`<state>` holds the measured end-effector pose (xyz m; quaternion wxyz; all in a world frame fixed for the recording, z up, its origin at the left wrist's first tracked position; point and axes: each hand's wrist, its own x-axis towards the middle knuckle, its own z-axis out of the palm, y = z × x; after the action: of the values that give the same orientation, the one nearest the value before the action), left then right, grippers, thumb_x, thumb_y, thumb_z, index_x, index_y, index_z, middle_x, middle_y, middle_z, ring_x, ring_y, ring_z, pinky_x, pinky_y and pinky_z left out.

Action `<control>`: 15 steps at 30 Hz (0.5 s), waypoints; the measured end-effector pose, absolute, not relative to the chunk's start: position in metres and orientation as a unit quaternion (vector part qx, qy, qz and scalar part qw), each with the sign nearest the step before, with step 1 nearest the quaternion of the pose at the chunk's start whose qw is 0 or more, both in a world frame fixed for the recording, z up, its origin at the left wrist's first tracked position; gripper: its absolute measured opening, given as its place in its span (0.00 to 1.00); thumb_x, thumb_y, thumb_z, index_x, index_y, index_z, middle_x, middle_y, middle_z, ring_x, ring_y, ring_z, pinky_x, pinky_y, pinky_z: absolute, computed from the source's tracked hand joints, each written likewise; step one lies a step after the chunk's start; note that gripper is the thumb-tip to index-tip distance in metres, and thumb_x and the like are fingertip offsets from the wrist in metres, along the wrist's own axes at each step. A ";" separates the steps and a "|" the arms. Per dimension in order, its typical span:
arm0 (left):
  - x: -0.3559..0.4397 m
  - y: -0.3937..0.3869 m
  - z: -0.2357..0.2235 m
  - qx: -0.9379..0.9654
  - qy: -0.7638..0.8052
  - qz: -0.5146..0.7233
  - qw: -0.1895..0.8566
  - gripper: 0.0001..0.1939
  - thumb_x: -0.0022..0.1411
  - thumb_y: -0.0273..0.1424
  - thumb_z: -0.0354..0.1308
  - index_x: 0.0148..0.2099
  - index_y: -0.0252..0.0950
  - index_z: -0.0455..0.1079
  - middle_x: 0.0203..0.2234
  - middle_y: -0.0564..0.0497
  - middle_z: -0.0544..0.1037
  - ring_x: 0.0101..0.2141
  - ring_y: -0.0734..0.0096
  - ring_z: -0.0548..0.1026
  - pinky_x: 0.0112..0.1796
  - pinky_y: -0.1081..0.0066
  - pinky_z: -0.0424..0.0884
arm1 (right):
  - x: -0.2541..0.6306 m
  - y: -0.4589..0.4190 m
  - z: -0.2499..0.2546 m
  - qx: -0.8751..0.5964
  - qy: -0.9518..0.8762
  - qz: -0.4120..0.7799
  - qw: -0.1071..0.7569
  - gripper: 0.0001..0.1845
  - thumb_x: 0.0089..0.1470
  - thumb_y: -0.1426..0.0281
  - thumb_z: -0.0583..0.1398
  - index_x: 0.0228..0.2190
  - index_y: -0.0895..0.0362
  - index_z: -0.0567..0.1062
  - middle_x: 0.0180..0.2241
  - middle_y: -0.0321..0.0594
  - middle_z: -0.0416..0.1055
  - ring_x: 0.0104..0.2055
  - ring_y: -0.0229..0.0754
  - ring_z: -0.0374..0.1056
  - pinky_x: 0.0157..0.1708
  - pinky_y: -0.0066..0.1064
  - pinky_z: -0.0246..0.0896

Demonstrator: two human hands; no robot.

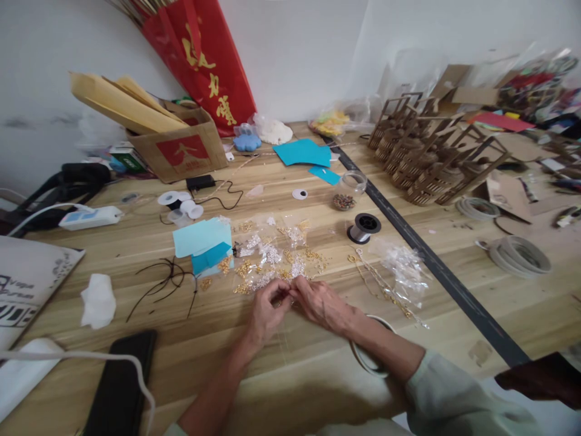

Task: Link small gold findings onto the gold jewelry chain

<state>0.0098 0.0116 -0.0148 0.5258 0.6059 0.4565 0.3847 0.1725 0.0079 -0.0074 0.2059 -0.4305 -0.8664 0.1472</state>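
My left hand (269, 310) and my right hand (316, 303) meet at the fingertips over the wooden table (218, 357). Both are closed in a pinch, and whatever sits between the fingers is too small to make out. Just beyond them spreads a pile of gold and clear beads (272, 254), some in small plastic bags. A spool of thin wire (364, 228) stands past my right hand. Gold and silver chains (379, 278) lie to the right beside crumpled clear bags (405, 269). Under my right forearm is a pale ring-shaped coil (361, 357), partly hidden.
Light blue sheets (202, 237) and black cord (170, 278) lie left of the beads. A glass jar (348, 191) holds small beads. Several wooden lantern-like frames (426, 157) stand back right. A phone (120, 381) and white cable (91, 356) occupy the front left.
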 end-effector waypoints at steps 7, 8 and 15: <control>0.007 0.014 -0.012 0.598 0.426 0.366 0.572 0.05 0.56 0.30 0.58 0.31 0.33 0.69 0.26 0.51 0.72 0.29 0.71 0.70 0.33 0.73 0.66 | 0.174 0.007 -0.006 -0.425 -0.850 0.207 0.232 0.05 0.63 0.72 0.49 0.33 0.56 0.59 0.21 0.32 0.61 0.19 0.35 0.56 0.21 0.26 0.44; 0.006 0.014 -0.012 0.596 0.426 0.364 0.576 0.05 0.56 0.30 0.58 0.31 0.33 0.69 0.26 0.52 0.71 0.29 0.71 0.69 0.33 0.73 0.65 | 0.175 0.007 -0.004 -0.422 -0.844 0.227 0.240 0.05 0.63 0.71 0.49 0.33 0.56 0.59 0.21 0.32 0.61 0.20 0.35 0.56 0.21 0.26 0.45; 0.003 0.015 -0.004 0.557 0.435 0.389 0.592 0.06 0.56 0.31 0.58 0.29 0.34 0.68 0.23 0.54 0.69 0.27 0.73 0.67 0.30 0.75 0.62 | 0.178 0.009 0.011 -0.397 -0.770 0.390 0.311 0.04 0.63 0.71 0.50 0.38 0.57 0.64 0.27 0.34 0.66 0.25 0.34 0.61 0.26 0.24 0.55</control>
<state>0.0031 0.0154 -0.0044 0.5918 0.5566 0.4347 0.3886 0.1775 0.0090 0.0108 0.3112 -0.3972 -0.7704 0.3897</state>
